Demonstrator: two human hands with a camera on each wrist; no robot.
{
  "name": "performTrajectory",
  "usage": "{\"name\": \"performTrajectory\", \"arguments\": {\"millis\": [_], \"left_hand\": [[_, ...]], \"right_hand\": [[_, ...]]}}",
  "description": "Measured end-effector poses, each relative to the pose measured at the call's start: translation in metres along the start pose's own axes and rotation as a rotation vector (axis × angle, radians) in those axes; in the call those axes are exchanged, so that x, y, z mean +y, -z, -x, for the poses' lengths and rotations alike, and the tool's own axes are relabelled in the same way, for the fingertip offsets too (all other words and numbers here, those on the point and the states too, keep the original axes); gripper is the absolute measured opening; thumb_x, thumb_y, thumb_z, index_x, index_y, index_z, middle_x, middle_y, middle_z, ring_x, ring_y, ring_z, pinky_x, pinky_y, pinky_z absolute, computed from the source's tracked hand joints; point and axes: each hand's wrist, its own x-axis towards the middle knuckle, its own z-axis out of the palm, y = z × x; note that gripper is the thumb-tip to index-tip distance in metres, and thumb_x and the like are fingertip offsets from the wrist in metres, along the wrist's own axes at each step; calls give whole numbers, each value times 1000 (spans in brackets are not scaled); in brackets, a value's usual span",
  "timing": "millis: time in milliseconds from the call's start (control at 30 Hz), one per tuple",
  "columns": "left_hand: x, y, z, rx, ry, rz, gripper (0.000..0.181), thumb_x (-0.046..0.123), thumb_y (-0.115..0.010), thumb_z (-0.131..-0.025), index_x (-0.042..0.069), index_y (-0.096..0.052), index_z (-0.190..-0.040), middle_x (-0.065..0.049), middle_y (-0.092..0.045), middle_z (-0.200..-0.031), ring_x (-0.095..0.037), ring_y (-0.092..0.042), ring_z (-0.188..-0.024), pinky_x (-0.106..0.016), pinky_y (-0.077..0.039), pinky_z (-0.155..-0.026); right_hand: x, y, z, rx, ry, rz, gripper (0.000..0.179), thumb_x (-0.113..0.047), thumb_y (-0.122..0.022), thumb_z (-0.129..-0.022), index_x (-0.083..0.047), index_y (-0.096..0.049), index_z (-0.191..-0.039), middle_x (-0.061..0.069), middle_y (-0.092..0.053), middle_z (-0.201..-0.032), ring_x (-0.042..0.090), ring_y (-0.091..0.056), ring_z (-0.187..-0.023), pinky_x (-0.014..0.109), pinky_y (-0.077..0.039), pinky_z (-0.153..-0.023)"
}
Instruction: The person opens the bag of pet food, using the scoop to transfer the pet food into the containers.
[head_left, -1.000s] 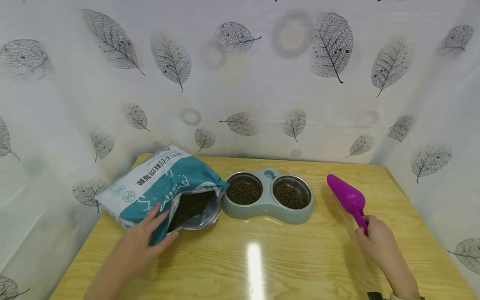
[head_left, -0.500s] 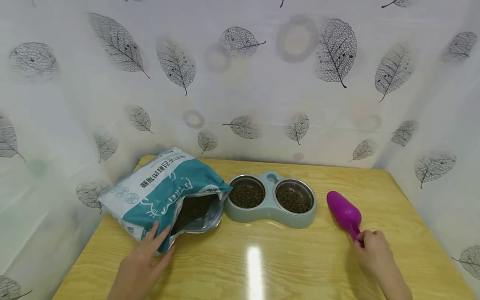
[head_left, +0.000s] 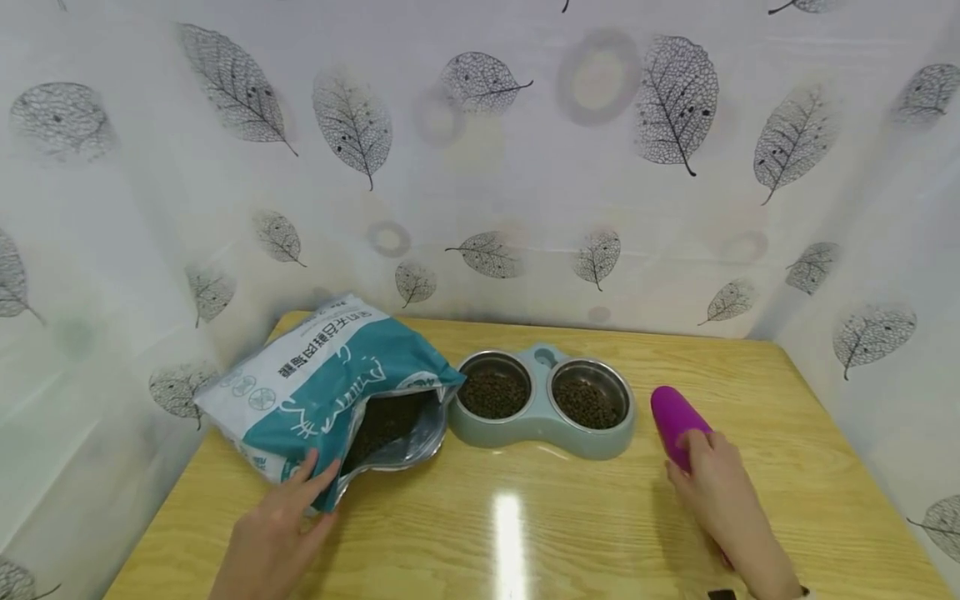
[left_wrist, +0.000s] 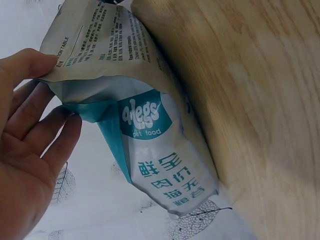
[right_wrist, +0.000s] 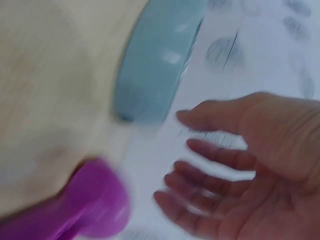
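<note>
An opened teal-and-white pet food bag (head_left: 322, 367) lies on its side at the table's left, brown kibble (head_left: 386, 425) showing in its mouth. My left hand (head_left: 273, 529) holds the near edge of that mouth; in the left wrist view the thumb (left_wrist: 37, 64) and fingers are on opposite faces. On the right lies a magenta scoop (head_left: 671, 417). Above it is my right hand (head_left: 716, 492), which covers the handle in the head view. The right wrist view shows its fingers (right_wrist: 200, 200) apart, holding nothing, and the scoop (right_wrist: 95, 200) away from them.
A pale blue double feeder (head_left: 540, 429) stands at the middle, touching or nearly touching the bag's corner. Kibble lies in both steel bowls, the left (head_left: 492, 355) and the right (head_left: 628, 387). Leaf-printed white sheeting (head_left: 525, 167) rises behind the wooden table (head_left: 585, 517) and at its sides.
The scoop has come down onto the table, and my right hand has let go of it and shifted over the handle. My left hand still holds the bag's edge.
</note>
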Motion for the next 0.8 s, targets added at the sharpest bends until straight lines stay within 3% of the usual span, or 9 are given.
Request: {"name": "performTrajectory", "arguments": {"millis": [67,133,267,367,467,600,700,800], "left_hand": [[0,1,0,3,7,0,58,4,-94,-63,5,-76,-118,-26,-71,-123,-40,-75,-99,-48,-60,-70],[0,3,0,6,14,1,56,4,-93,-63,6,-76,-117,-24,-73,-120,-38,-75,-99,-50,-60,-74],[2,4,0,0,20,-22,56,3,-93,-63,7,-75,-116,-14,-78,-110,-27,-75,-96,-45,-61,-75],[5,5,-2,-33,46,-49,55,4,-92,-65,8,-74,-116,-5,-77,-101,-17,-69,-89,-39,-60,-72],[7,7,-4,-69,80,-59,53,6,-93,-66,8,-74,-116,-2,-75,-96,-13,-65,-86,-37,-59,-71],[6,8,-4,-88,101,-73,52,7,-93,-66,9,-75,-115,1,-72,-93,-12,-62,-85,-34,-58,-70],[6,3,-4,-45,34,-107,53,8,-95,-61,9,-75,-110,6,-66,-85,-10,-56,-79,-29,-53,-64],[4,0,-6,27,-58,-175,51,4,-92,-55,7,-75,-103,3,-61,-79,-12,-50,-71,-29,-47,-60]], "right_hand": [[-29,-5,-19,86,178,-9,25,-2,-81,-79,4,-66,-99,20,-64,-96,35,-63,-88,49,-55,-71],[-60,-10,-44,119,362,-29,23,-2,-82,-80,-2,-68,-98,11,-64,-97,28,-62,-90,42,-54,-72],[-119,-21,-94,74,633,-64,18,-3,-79,-86,-7,-69,-101,5,-63,-98,19,-60,-85,32,-52,-69],[-155,-34,-128,-43,733,-44,19,-3,-74,-92,-7,-70,-110,7,-64,-102,18,-61,-88,31,-53,-72],[-178,-49,-148,-128,815,34,24,-1,-69,-93,-6,-71,-117,8,-66,-105,21,-63,-93,32,-56,-79],[-194,-69,-156,-80,951,166,15,-1,-67,-93,-9,-72,-105,6,-66,-96,21,-60,-86,31,-55,-76],[-197,-77,-153,-33,1009,255,7,-7,-67,-96,-12,-71,-99,3,-65,-93,19,-57,-82,30,-52,-71],[-204,-82,-149,-5,1032,374,5,-17,-66,-101,-15,-70,-102,0,-66,-95,16,-58,-83,28,-50,-71]]}}
